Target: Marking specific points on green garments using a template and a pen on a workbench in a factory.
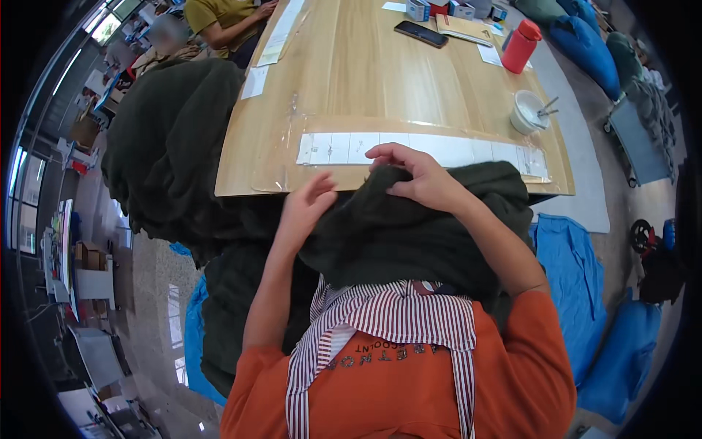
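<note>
A dark green fleece cloth (pixel 409 234) is bunched up in front of my chest, at the near edge of a wooden table (pixel 351 66). My right hand (pixel 418 178) pinches the top of this bunch with thumb and fingers. My left hand (pixel 306 208) lies against the cloth's left side with fingers curled; whether it grips is unclear. More of the same dark green fabric (pixel 172 139) hangs in a large heap to my left and runs down past my left forearm. I wear an orange top and a red-and-white striped apron (pixel 387 314).
On the table lie a strip of white paper sheets (pixel 453 150), a white bowl with a utensil (pixel 528 111), a red bottle (pixel 521 45), a black phone (pixel 420 33) and small boxes. Another person (pixel 223 22) sits at the far left. Blue sacks (pixel 578 285) lie on the floor at right.
</note>
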{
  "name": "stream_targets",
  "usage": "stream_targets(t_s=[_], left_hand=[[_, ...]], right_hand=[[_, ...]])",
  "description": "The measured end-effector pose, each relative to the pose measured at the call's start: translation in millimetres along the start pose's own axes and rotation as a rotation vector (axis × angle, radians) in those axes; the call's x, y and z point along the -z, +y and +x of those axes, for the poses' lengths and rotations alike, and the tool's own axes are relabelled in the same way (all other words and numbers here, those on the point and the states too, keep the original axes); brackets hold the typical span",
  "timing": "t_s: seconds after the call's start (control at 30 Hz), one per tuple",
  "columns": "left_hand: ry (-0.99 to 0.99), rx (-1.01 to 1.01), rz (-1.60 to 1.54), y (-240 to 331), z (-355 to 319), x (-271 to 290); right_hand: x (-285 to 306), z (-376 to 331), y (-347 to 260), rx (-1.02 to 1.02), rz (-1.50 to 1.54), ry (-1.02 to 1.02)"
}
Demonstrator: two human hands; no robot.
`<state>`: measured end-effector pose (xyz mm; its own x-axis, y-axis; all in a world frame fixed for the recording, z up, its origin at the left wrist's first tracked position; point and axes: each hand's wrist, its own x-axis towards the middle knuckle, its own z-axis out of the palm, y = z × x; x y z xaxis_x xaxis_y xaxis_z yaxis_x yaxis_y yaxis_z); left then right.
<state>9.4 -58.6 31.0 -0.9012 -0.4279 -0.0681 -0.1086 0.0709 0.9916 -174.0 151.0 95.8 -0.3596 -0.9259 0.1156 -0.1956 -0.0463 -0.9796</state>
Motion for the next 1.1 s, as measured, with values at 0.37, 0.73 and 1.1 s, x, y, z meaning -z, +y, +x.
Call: stream_targets(t_s=[0.37,0.73,1.1], left_hand=[[0.073,0.076,-0.689,77,83,-4],[-0.89,-0.483,-0.288,202,-13,-55],[-0.945,-0.512,-0.654,246,-30,-95]], right_hand=[[125,-102,23,-0.454,-0.625,0.037],[136,-49,-73,0.104,0.227,-0.54],[-82,27,39,0.195,-0.552,-0.83]])
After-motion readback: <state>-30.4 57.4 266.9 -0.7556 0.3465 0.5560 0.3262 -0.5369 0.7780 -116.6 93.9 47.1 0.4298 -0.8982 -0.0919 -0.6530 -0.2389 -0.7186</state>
